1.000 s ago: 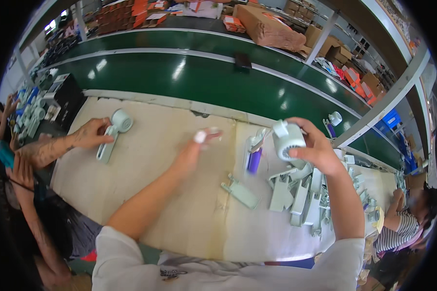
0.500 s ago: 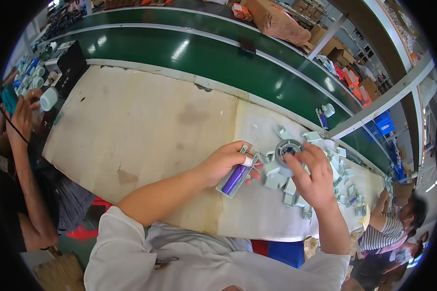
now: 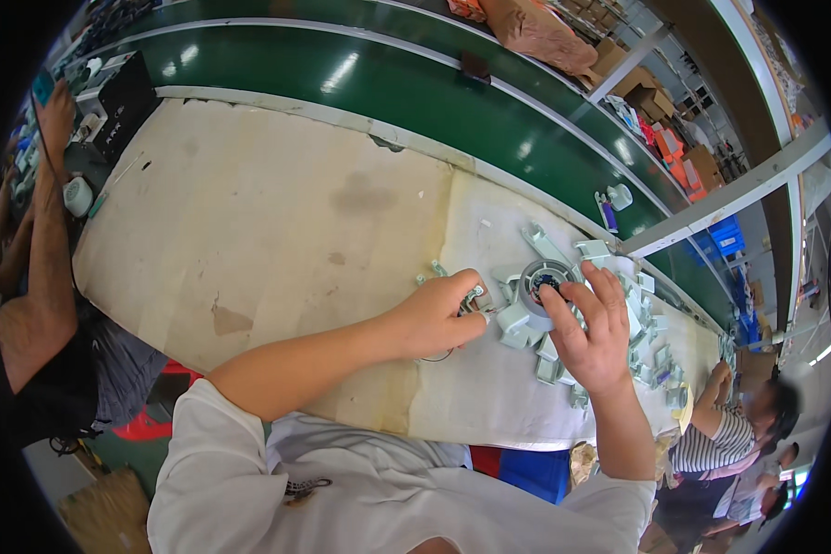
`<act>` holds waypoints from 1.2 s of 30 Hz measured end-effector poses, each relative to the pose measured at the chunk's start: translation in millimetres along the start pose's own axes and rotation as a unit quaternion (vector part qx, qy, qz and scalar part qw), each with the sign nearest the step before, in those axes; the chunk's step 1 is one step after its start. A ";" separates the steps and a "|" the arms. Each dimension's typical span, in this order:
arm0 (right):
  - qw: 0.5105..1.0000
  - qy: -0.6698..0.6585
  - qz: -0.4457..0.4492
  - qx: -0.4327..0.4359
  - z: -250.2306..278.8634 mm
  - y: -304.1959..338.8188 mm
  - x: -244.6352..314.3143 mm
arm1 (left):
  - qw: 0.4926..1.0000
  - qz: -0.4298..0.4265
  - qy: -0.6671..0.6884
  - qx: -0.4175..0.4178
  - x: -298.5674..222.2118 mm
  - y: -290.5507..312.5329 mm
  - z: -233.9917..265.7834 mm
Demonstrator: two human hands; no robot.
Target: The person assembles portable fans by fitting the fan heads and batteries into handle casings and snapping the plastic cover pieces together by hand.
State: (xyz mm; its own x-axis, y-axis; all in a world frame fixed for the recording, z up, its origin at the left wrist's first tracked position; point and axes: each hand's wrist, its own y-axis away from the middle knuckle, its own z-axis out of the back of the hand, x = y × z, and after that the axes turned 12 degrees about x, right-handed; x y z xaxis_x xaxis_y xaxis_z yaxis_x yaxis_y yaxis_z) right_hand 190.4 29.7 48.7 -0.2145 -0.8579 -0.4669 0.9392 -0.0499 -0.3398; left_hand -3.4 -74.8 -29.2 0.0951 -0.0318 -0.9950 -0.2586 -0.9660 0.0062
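**Fingers [image 3: 611, 297] of the right hand [image 3: 593, 349] bent about a round grey-rimmed housing [image 3: 529, 283]**

Right of centre in the frame, the right hand grips the housing by its right rim, one fingertip inside the opening. That opening faces up toward the camera, so the housing's axis runs nearly along the line of sight. Just left of it, the left hand [image 3: 437, 316] is curled closed on a pale green part [image 3: 475, 294], mostly hidden; which way its long axis runs, I cannot tell.

More pale green plastic parts [image 3: 519, 330] lie heaped beneath and right of the housing. The cream tabletop [image 3: 295, 203] shows stains and a yellowish seam. Behind it, a glossy green conveyor belt [image 3: 268, 60] crosses the upper frame. Cardboard boxes [image 3: 651, 102] fill the upper right, a black box [image 3: 125, 97] stands upper left, and co-workers sit at both edges.
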 end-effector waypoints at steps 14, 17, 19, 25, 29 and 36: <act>0.779 -0.560 -0.055 0.275 26.0 2.1 -7.1 | 0.949 -0.005 -0.305 0.080 4.5 10.3 -23.8; 0.767 -0.574 -0.062 0.280 28.0 12.8 -7.8 | 0.944 -0.003 -0.316 0.091 2.4 11.8 -33.7; 0.761 -0.585 -0.062 0.274 24.1 21.8 -3.9 | 0.948 0.024 -0.292 0.127 -0.3 14.2 -37.0; 0.606 -0.746 -0.162 0.225 -3.5 50.3 7.5 | 0.953 0.110 -0.200 0.199 -16.0 14.0 -35.6; 0.592 -0.726 -0.326 0.126 -20.3 45.2 5.4 | 0.993 -0.035 0.098 0.056 -13.3 6.3 -16.0; 0.908 -0.377 -0.130 0.128 -48.5 -27.9 61.2 | 0.954 -0.205 0.162 -0.145 -15.0 4.3 56.4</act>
State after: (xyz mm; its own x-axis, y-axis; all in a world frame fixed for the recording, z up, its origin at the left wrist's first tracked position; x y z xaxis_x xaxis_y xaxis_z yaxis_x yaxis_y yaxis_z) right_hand 138.1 3.4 -10.0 -0.2842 -0.9013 0.3270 0.9353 -0.3357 -0.1124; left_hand -60.2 -63.9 -19.9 0.4345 0.3319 -0.8373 0.1373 -0.9432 -0.3026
